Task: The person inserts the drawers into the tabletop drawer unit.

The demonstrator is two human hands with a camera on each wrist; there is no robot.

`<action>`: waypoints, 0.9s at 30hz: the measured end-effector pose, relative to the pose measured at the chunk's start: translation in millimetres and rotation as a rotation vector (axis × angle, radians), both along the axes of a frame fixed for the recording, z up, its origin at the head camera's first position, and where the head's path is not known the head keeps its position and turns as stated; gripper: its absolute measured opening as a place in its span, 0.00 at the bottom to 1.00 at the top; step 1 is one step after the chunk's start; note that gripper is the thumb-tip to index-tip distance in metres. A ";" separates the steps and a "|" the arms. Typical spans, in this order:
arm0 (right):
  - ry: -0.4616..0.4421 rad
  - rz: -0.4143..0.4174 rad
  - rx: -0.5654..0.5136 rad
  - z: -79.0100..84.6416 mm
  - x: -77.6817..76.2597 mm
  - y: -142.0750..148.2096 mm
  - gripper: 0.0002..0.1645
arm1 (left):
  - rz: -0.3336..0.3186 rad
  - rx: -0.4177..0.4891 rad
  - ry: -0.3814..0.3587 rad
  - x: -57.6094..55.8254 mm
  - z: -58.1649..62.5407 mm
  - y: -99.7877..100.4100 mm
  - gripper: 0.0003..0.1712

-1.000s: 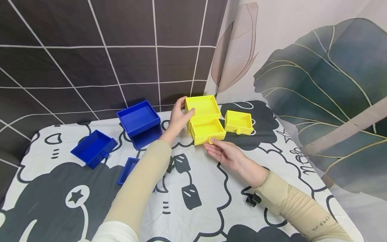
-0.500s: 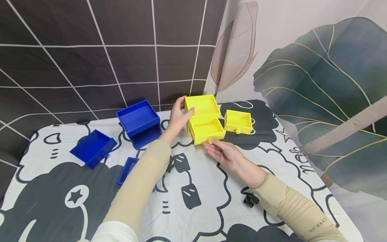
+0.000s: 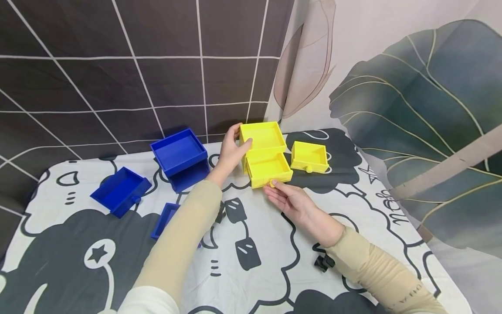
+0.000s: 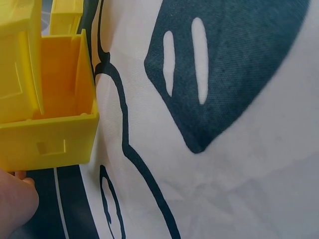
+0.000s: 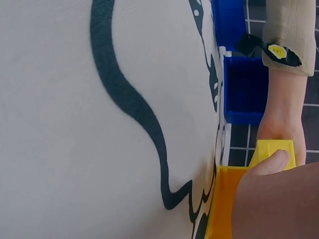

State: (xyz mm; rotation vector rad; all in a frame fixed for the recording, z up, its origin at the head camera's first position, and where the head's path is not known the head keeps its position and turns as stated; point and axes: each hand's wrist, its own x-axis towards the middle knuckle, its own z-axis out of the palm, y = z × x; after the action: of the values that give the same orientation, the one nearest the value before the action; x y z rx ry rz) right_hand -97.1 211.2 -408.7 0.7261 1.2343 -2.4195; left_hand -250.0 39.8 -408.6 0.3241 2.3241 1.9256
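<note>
A small yellow cabinet (image 3: pixel 262 136) stands towards the back of the cloth-covered surface in the head view. My left hand (image 3: pixel 231 152) grips its left side, thumb over the top rim and fingers round behind. In the lower slot sits a yellow drawer (image 3: pixel 269 167), pulled partly out. My right hand (image 3: pixel 294 203) pinches the drawer's round knob (image 3: pixel 272 183) between thumb and forefinger, the other fingers lying below. A second yellow drawer (image 3: pixel 309 157) rests loose to the right. Low in the left wrist view, part of my left hand (image 4: pixel 17 204) shows against the cabinet (image 4: pixel 55 142).
A blue cabinet (image 3: pixel 179 152) with an empty lower slot stands on the left. One blue drawer (image 3: pixel 120 192) lies beside it; another blue drawer (image 3: pixel 164 220) is partly hidden by my left sleeve. A dark tiled-pattern backdrop (image 3: pixel 168 83) rises behind the patterned cloth (image 3: pixel 270 248).
</note>
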 end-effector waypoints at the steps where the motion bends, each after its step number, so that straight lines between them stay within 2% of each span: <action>1: 0.004 -0.001 -0.003 -0.2 0.1 -0.2 0.16 | 0.000 0.000 -0.001 -0.1 0.2 0.3 0.38; 13: -0.013 -0.048 -0.017 1.8 0.1 -6.1 0.14 | -0.002 0.003 0.000 -0.7 -0.4 -0.4 0.39; 27: 0.004 -0.016 0.020 0.6 -9.8 -14.9 0.14 | -0.009 0.020 0.002 -0.2 -0.6 -0.7 0.39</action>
State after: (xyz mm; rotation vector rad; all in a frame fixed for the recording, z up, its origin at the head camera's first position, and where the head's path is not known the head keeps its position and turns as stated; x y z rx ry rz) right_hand -106.9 196.3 -408.1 0.7398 1.2605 -2.4260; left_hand -250.2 39.1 -409.3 0.3378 2.3017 1.9472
